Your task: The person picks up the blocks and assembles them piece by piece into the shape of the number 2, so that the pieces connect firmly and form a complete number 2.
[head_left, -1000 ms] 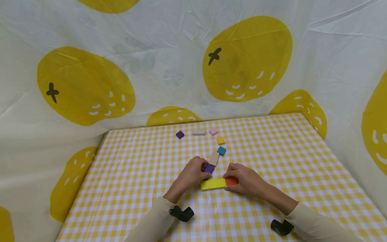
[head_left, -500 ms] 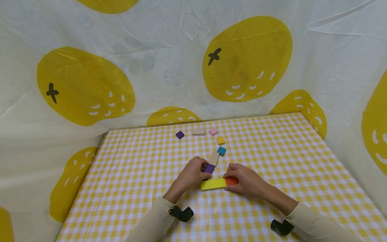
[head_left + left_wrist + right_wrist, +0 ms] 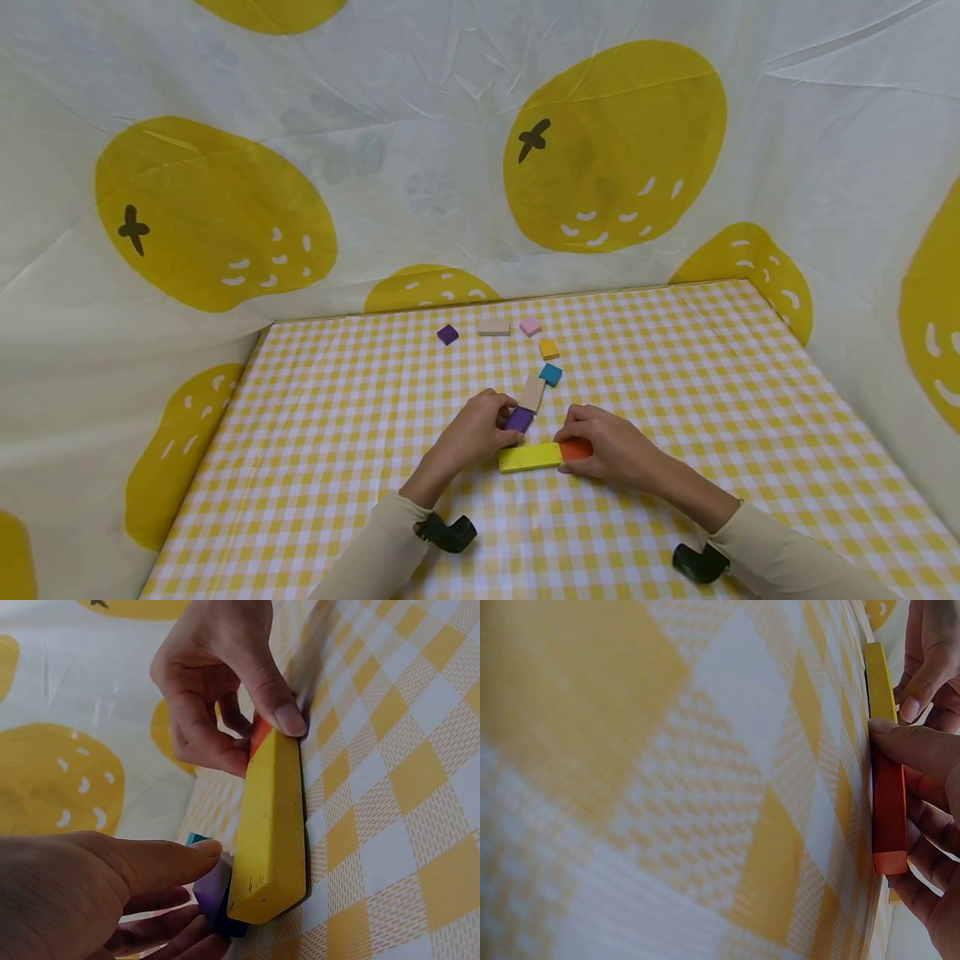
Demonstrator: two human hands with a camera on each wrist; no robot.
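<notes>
On the checked cloth, my left hand [image 3: 474, 429] pinches a purple block [image 3: 519, 420] between thumb and fingers. Its thumb lies along the near side of that purple block [image 3: 214, 889] in the left wrist view. Just in front, a long yellow block [image 3: 529, 457] lies flat, end to end with an orange-red block [image 3: 574, 450]. My right hand [image 3: 611, 442] grips the orange-red block, thumb on the near side and fingers on the far side. The right wrist view shows the full length of this orange-red block [image 3: 889, 810]. The purple block's left end is hidden by the left fingers.
Beyond the purple block, a curved row runs away from me: a beige block [image 3: 533, 393], a teal block [image 3: 551, 374], an orange-yellow block [image 3: 549, 349], a pink block [image 3: 531, 327], another beige block [image 3: 494, 328] and a dark purple block [image 3: 447, 334]. A fruit-print curtain [image 3: 420, 183] hangs behind.
</notes>
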